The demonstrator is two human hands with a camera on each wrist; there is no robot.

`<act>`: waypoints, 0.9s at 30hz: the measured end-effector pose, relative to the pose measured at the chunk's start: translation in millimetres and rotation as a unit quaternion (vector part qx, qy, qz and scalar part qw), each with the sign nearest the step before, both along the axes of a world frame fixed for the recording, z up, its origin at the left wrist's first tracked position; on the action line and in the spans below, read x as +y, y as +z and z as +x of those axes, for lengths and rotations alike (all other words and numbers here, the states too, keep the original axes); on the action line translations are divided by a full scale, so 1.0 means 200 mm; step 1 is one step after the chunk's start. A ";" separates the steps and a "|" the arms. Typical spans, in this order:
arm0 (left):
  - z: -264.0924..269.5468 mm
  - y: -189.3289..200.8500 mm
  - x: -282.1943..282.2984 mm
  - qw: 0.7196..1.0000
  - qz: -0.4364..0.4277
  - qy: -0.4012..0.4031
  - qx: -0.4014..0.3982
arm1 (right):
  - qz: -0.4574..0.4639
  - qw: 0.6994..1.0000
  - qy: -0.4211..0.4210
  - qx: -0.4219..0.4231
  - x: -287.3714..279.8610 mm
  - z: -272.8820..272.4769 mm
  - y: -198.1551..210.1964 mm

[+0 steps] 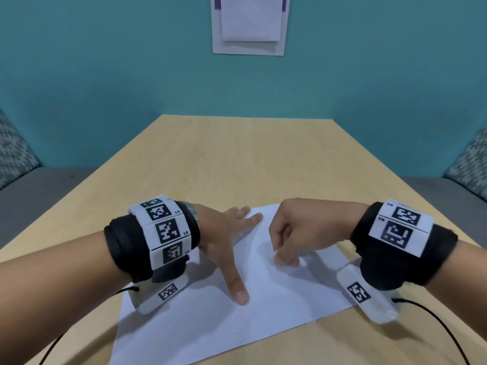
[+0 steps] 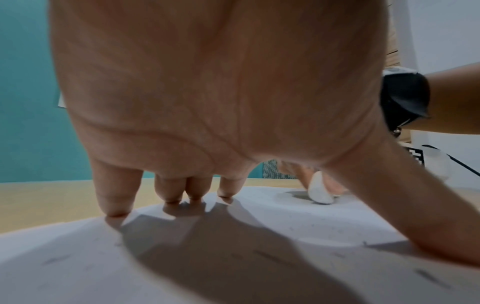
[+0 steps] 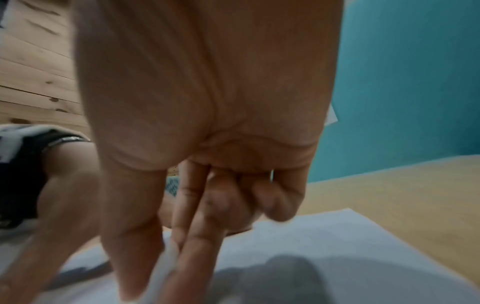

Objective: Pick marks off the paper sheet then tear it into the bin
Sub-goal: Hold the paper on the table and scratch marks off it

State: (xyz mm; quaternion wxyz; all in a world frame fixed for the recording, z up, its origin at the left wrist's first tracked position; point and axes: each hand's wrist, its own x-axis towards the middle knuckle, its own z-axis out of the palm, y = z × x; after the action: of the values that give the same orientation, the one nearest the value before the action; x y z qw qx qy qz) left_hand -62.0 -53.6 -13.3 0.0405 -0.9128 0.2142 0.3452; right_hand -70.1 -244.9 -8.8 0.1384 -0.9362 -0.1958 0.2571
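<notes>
The left wristband (image 1: 163, 230) tags read L3 and L4; the right wristband (image 1: 400, 227) reads R5.

- a light wooden table (image 1: 237, 159)
- a blue-green wall (image 1: 105, 61) behind it; white papers (image 1: 249, 25) hang on it
- grey seats with patterned cushions (image 1: 15, 151) at both sides
</notes>
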 end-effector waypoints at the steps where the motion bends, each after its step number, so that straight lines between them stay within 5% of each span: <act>1: 0.00 0.00 0.00 1.000 0.002 0.000 0.000 | 0.002 1.000 -0.003 -0.011 0.00 0.00 0.00; 5: 0.00 0.00 0.00 1.000 0.002 -0.003 0.005 | -0.004 0.986 -0.070 -0.152 -0.05 0.07 -0.03; 10: 0.01 0.01 0.00 1.000 0.006 -0.002 0.008 | 0.017 0.999 -0.032 -0.012 -0.03 0.01 0.00; 14: -0.01 0.02 -0.01 1.000 0.009 -0.005 0.002 | 0.023 0.992 -0.085 -0.088 -0.07 0.06 -0.01; 18: -0.01 0.01 -0.01 1.000 0.004 0.001 0.002 | 0.026 0.999 -0.034 -0.003 -0.03 0.00 0.00; 23: 0.00 0.00 0.00 1.000 0.004 -0.001 0.006 | 0.020 0.992 -0.090 -0.084 -0.08 0.07 0.00; 27: 0.00 0.01 -0.01 1.000 0.004 0.000 0.003 | 0.003 0.999 -0.021 -0.036 -0.05 0.02 -0.01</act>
State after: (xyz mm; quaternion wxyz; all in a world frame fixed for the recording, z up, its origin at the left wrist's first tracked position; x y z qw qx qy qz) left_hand -62.3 -55.6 -11.6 0.0434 -0.9116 0.2130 0.3489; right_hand -65.8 -254.4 -11.5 0.1396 -0.9484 -0.1814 0.2193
